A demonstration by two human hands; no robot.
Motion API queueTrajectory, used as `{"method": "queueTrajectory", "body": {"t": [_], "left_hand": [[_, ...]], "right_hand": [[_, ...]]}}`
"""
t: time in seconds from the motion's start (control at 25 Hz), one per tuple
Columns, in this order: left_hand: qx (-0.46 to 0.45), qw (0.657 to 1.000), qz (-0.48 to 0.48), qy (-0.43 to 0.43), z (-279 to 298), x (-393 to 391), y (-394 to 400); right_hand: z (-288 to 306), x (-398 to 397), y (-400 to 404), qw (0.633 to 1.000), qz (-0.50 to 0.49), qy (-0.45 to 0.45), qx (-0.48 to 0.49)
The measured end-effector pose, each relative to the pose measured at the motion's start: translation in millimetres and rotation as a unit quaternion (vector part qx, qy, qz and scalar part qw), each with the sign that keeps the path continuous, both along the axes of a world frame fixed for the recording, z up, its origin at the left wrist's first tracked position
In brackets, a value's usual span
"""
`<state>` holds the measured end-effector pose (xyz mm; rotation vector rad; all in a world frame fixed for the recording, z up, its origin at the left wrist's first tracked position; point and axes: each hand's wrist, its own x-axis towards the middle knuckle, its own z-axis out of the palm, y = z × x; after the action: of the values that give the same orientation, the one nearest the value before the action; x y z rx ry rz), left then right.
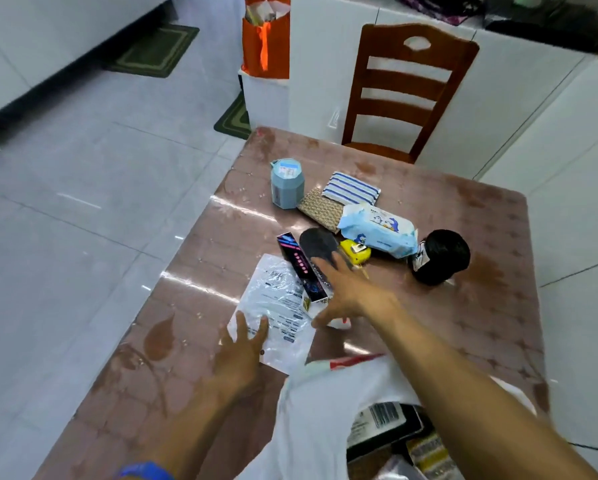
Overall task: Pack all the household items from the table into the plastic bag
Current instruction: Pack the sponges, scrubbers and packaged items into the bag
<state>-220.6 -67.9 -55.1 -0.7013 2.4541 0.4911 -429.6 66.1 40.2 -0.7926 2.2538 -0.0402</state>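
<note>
Reaching across a pink patterned tabletop (464,323) toward the unpacked household items, right hand (342,292) spread wide, fingers straight, holding nothing. Lying just beneath and left of those fingers: a long dark box (299,268) with pink and blue print, long axis running away toward the far left, its near end nearest the right thumb. Flattened on a clear printed packet (277,306) under that box, left hand (242,344) likewise splayed and empty. Waiting at the near edge, partly filled, mouth toward the viewer: the white plastic bag (318,410), a barcode label visible inside. Farther off: a dark oval pad (316,245), yellow tape measure (356,251), penguin-print wipes pack (377,230), black yarn ball (439,256), striped cloth (351,188), pale blue canister (285,183). Lettering throughout too blurred to read. Right hand judged nearer the box.
</note>
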Motion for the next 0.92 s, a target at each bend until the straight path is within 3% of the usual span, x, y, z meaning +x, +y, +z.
{"method": "queueTrajectory", "body": {"t": [0.08, 0.2, 0.32, 0.48, 0.6, 0.72, 0.84, 0.92], "left_hand": [[-0.008, 1.0, -0.022, -0.009, 0, -3, -1], [-0.013, 0.999, -0.041, -0.021, 5, -3, -1], [-0.017, 0.998, -0.052, -0.029, 7, -4, 0], [-0.035, 0.997, -0.06, -0.044, 7, -5, 0], [-0.018, 0.998, -0.048, -0.032, 2, -3, -1], [0.004, 1.0, -0.029, 0.003, 3, 1, -4], [0.085, 0.995, 0.042, 0.018, 44, 2, -9], [0.176, 0.966, 0.141, 0.124, 97, 2, 0]], "right_hand": [[-30, 3, -7, 0.996, 0.022, 0.043, 0.073], [-51, 7, 0, 0.98, 0.077, 0.162, 0.083], [-41, -2, 3, 0.977, 0.076, 0.199, -0.029], [-15, -10, 6, 0.954, -0.106, 0.176, -0.219], [7, 3, 28, 0.902, -0.29, 0.081, -0.309], [43, 32, 59, 0.813, -0.429, -0.021, -0.393], [102, 67, 97, 0.724, -0.502, -0.072, -0.467], [145, 92, 132, 0.676, -0.517, -0.112, -0.513]]}}
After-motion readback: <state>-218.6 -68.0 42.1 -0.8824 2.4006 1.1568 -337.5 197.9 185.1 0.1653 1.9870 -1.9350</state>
